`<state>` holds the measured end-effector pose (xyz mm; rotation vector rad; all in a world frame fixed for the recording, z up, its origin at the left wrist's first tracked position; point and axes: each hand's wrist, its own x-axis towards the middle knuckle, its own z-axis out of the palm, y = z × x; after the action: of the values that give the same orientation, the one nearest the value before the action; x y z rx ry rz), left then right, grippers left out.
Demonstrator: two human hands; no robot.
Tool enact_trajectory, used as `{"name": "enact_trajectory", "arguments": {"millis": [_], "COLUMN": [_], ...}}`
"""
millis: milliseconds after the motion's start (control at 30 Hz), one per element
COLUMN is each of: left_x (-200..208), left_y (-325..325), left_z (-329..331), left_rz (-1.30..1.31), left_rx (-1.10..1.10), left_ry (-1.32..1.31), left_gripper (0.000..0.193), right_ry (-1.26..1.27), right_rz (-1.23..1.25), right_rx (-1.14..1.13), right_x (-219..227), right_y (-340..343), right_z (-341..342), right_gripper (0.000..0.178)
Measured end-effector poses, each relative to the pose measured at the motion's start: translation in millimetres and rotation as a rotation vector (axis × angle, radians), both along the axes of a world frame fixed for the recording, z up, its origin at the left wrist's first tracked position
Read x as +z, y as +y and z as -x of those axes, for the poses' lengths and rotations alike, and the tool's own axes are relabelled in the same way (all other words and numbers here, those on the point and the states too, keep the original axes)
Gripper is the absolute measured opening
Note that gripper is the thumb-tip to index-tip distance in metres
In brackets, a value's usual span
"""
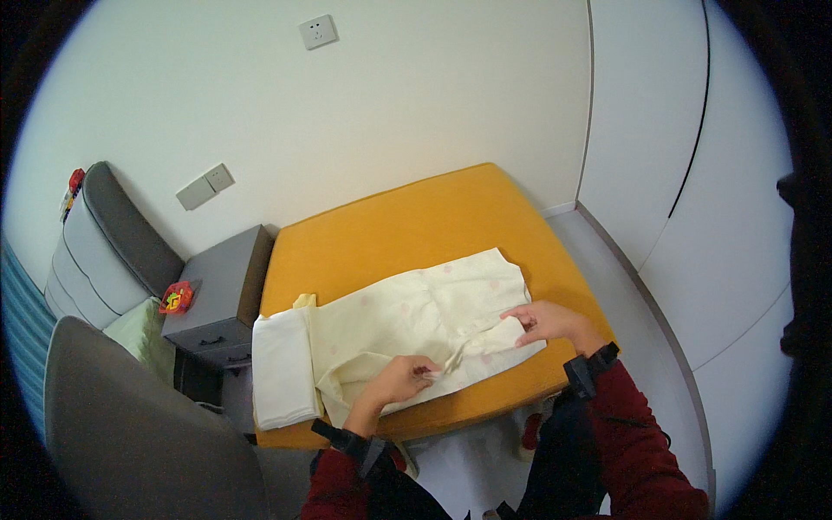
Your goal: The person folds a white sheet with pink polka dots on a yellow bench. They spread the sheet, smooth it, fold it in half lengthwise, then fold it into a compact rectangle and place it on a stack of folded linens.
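A pale yellow cloth [390, 312] with faint pink spots lies spread lengthwise over a mustard-yellow padded bench [390, 221]. Its near side is wrinkled and partly folded over. My left hand [397, 381] pinches a bit of this cloth near the front edge, thumb and fingers together. Toward the right end, my right hand [552, 321] grips a folded part of the same cloth, fingers curled at its edge. A neatly folded white cloth [284, 374] rests at the bench's left end, against the spread cloth, with a yellow edge showing behind it.
Left of the bench stands a grey nightstand [221, 277] with a red container [177, 297] of colourful small pieces on top. A grey headboard [130, 230] and grey chair-like back [139, 425] are at left. White cabinet doors [659, 113] line the right.
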<state>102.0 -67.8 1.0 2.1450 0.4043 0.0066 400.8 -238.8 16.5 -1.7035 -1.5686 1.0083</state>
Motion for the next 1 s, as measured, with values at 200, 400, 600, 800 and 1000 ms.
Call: {"name": "enact_trajectory", "arguments": {"millis": [200,400,600,800,1000], "left_x": [-14,4,8,-3,-16], "left_y": [-10,13,29,43,54], "left_z": [3,26,82,128,137], "left_rz": [-0.19,-0.121,-0.739,-0.696,-0.637], "left_rx": [-0.142,0.069,0.283,0.509,0.812], "left_ry": [-0.151,-0.221,-0.099,0.096,-0.024], "left_gripper": [0.021,0.027,0.049,0.033,0.016], "right_ry": [0.026,-0.221,-0.651,-0.685,-0.784], "right_rz": [0.164,0.073,-0.181,-0.176,-0.255], "right_rx": [0.087,0.143,0.227,0.198,0.039], "right_x": [-20,-20,-24,-22,-32], "right_y": [-6,-1,-6,-13,-2], "right_z": [-13,-15,28,39,44], "right_gripper": [0.045,0.039,0.055,0.059,0.038]}}
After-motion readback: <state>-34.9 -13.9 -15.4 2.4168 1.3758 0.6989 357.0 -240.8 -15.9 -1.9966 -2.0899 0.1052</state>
